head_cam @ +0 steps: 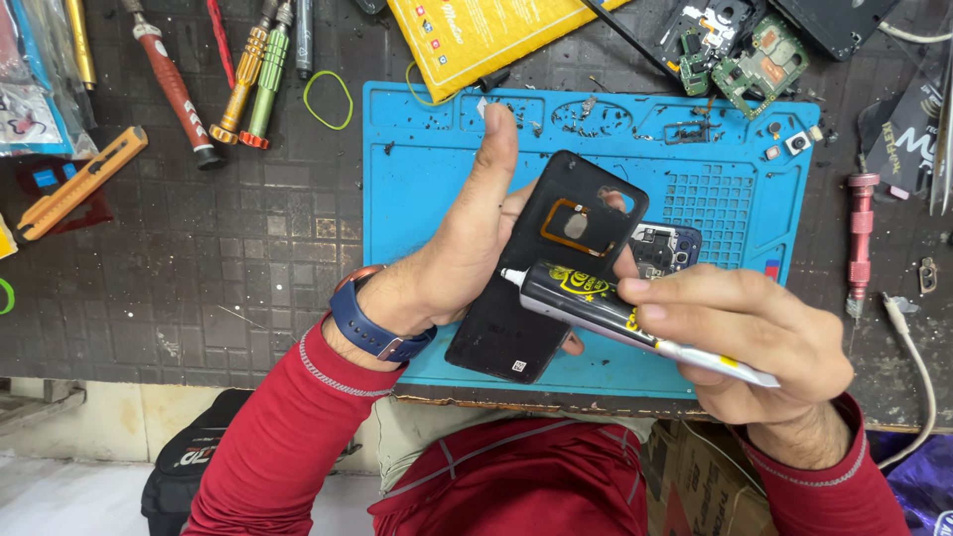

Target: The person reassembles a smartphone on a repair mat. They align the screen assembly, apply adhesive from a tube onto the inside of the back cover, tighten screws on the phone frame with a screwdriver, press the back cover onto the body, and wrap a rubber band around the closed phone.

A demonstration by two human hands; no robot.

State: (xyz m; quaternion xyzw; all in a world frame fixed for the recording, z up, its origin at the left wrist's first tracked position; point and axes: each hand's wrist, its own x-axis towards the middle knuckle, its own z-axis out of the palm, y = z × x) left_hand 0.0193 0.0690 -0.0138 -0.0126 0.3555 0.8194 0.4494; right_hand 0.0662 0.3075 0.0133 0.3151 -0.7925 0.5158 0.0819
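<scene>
1. Head view, left hand (467,243): I'm gripping the black phone back cover (551,268) from underneath, inner face up, thumb lying along its left edge. Held tilted above the blue repair mat (417,179) so the rim faces me and I can see it.
2. Same view, right hand (749,337): fingers pinched around a black glue tube (596,298) with yellow markings. Its white nozzle sits on or just above the cover's inner face near the middle; contact itself I can't confirm. I judge the tube is held low and nearly flat to keep the tip steady.
3. Behind the cover, just beside it, the dark blue phone body (667,248) lies on the mat with its insides showing. Near enough to reach.
4. Mat's top trays hold small screws and bits; a tiny camera module (797,143) sits in the upper right corner, apart from the work.
5. A green circuit board (762,60) and more black phone parts lie on the bench above the mat, well apart.
6. Left of the mat: screwdrivers (248,74), a yellow-green rubber band (328,99), an orange utility knife (84,179). Red-handled driver (861,233) on the right. All out of the way of my hands.
</scene>
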